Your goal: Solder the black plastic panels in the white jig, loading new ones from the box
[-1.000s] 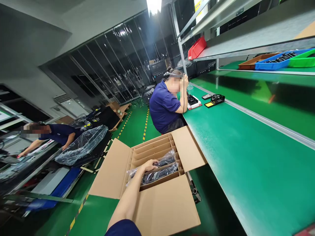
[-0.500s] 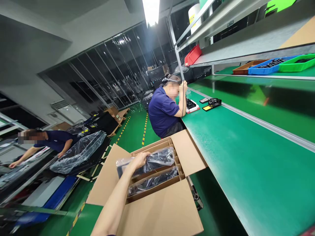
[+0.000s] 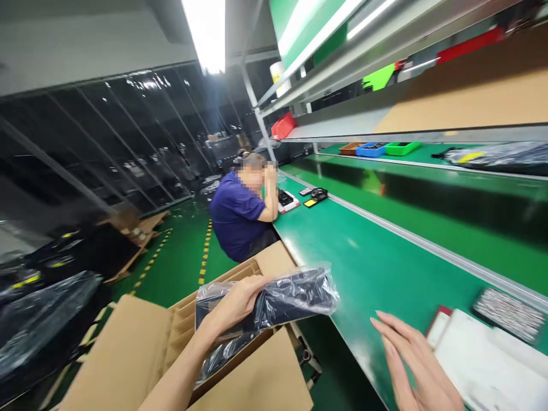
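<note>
My left hand [image 3: 240, 299] is closed over the upper edge of a long black part in a clear plastic bag [image 3: 295, 294]. This bagged part is raised above an open cardboard box [image 3: 252, 362] with cardboard dividers, and its right end reaches over the bench edge. Another bagged black part [image 3: 226, 354] lies in the box below. My right hand [image 3: 417, 365] is over the green bench [image 3: 355, 268] with its fingers stretched out and nothing in them. Beside it is a white pad [image 3: 492, 365].
A person in a dark blue shirt [image 3: 240, 211] sits at the bench's far end. Along the bench stand a black tray of small pieces [image 3: 509, 314] and a black holder with a yellow pad [image 3: 315, 197]. A bagged item [image 3: 500, 157] lies beneath the shelf [image 3: 363, 120].
My left hand has lifted the bagged part out of the box and moved it right, toward the bench. My right hand has come into view. The view has turned right.
</note>
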Tool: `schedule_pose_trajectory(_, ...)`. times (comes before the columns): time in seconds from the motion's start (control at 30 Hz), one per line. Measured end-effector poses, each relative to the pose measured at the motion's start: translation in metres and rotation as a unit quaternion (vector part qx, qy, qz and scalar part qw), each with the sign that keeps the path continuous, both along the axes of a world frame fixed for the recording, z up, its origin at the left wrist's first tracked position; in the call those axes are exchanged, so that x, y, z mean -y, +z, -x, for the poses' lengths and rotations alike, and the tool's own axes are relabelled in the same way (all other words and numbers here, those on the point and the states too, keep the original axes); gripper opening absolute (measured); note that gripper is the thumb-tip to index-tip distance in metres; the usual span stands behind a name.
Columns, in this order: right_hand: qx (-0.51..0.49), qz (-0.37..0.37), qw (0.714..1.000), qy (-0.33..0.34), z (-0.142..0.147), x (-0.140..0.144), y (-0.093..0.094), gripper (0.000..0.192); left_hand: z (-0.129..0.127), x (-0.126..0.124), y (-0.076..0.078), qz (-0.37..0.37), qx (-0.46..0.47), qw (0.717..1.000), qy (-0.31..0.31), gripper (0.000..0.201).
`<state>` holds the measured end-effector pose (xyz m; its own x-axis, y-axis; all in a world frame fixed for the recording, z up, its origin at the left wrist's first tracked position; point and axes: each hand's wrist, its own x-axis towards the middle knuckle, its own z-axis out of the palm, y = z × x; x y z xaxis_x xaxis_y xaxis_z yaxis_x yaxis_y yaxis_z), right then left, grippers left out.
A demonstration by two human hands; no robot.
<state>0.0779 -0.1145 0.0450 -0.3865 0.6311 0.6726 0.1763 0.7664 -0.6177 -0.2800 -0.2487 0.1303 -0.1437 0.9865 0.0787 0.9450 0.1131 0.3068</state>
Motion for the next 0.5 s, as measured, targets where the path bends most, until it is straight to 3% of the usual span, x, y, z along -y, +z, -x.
schedule_pose_trajectory(0.07, -0.007, 0.030, 0.999, 0.020, 0.009, -0.018, 0.017, 0.031, -0.020, -0.017, 0.003, 0.009, 0.000, 0.999, -0.052, 0.050)
schedule_pose_trajectory(0.13, 0.059, 0.096, 0.989, 0.093, 0.013, -0.031, 0.032, 0.032, -0.036, -0.034, 0.006, 0.016, -0.008, 0.995, -0.099, 0.052)
schedule_pose_trajectory(0.2, 0.116, 0.176, 0.974, 0.084, 0.013, -0.034, 0.041, 0.023, -0.047, -0.051, 0.005, 0.014, -0.027, 0.989, -0.144, 0.053)
schedule_pose_trajectory(0.27, 0.166, 0.215, 0.962, 0.028, 0.010, -0.030, 0.045, 0.026, -0.057, -0.068, 0.002, -0.003, -0.054, 0.982, -0.182, 0.053)
schedule_pose_trajectory(0.37, 0.235, 0.158, 0.954, -0.096, 0.008, -0.021, 0.041, 0.042, -0.070, -0.091, -0.006, -0.067, -0.099, 0.964, -0.235, 0.053)
schedule_pose_trajectory(0.43, 0.238, 0.113, 0.949, -0.174, 0.009, -0.021, 0.036, 0.023, -0.074, -0.103, -0.008, -0.132, -0.125, 0.943, -0.278, 0.054)
schedule_pose_trajectory(0.5, 0.223, 0.096, 0.947, -0.211, 0.006, -0.027, 0.032, 0.016, -0.073, -0.113, -0.008, -0.188, -0.144, 0.921, -0.308, 0.050)
